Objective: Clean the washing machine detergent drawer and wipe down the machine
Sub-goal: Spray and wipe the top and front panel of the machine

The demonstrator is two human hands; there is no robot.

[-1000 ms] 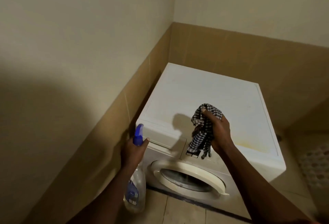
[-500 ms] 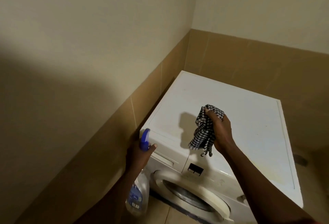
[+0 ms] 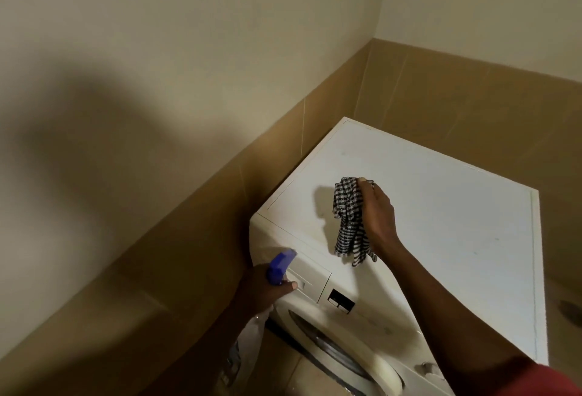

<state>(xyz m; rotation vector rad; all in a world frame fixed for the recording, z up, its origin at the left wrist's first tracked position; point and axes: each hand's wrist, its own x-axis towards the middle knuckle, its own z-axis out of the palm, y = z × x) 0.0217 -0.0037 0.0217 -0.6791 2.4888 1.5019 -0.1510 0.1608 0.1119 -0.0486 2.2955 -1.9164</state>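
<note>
We see a white front-loading washing machine (image 3: 378, 326) set in a corner, where a brown tile band (image 3: 472, 96) runs under cream paint. Its detergent drawer (image 3: 304, 274) sits pushed in at the top left of the front, beside a small dark display (image 3: 340, 300), with the round door (image 3: 340, 354) below. The right hand (image 3: 379, 216) is over the machine's top (image 3: 456, 206), fingers curled round a bunched black-and-white checked cloth (image 3: 349, 228) whose loose end hangs down (whether it touches the top we cannot tell). The left hand (image 3: 263, 293) grips a spray bottle (image 3: 279, 265) just in front of the drawer, thumb tip near the drawer's face. The blue trigger head points up and to the right, and the clear body hangs below the hand.
</note>
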